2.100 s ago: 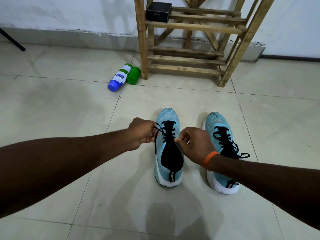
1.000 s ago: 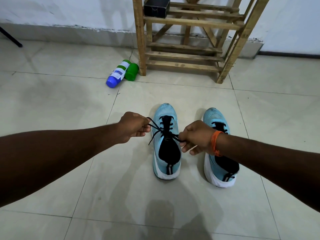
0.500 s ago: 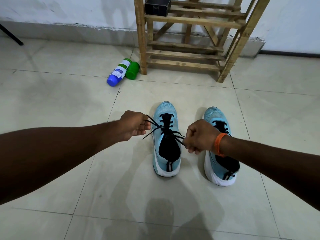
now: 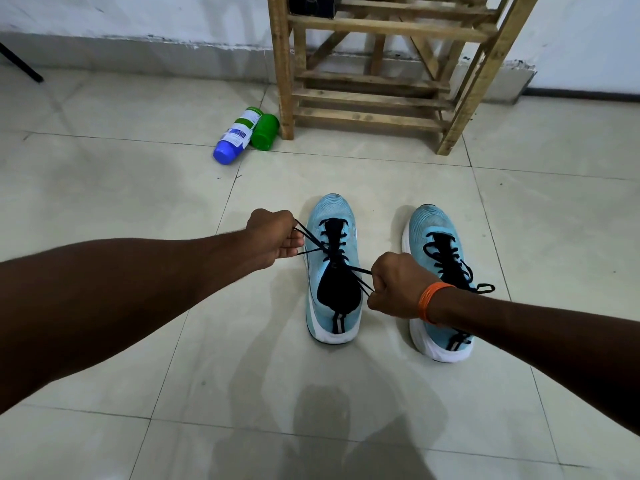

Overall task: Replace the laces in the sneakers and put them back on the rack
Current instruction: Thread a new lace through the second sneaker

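Head view: you're gripping a lace end in each of your fisted hands, left hand (image 4: 273,237) and right hand (image 4: 398,285), holding the lace (image 4: 343,262) taut across the sneaker (image 4: 332,209) on the floor (image 4: 173,188), near the rack (image 4: 367,112). Uneven tugging is risking a lopsided knot or dragging the sneaker sideways.

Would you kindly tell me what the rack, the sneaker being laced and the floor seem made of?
The rack looks like bare, unfinished wood: pale slats with grain and knots. The sneaker being laced seems a matte knitted fabric, finely ribbed, over a white, probably foam, sole. The floor appears glazed tile: grout lines and soft reflections.
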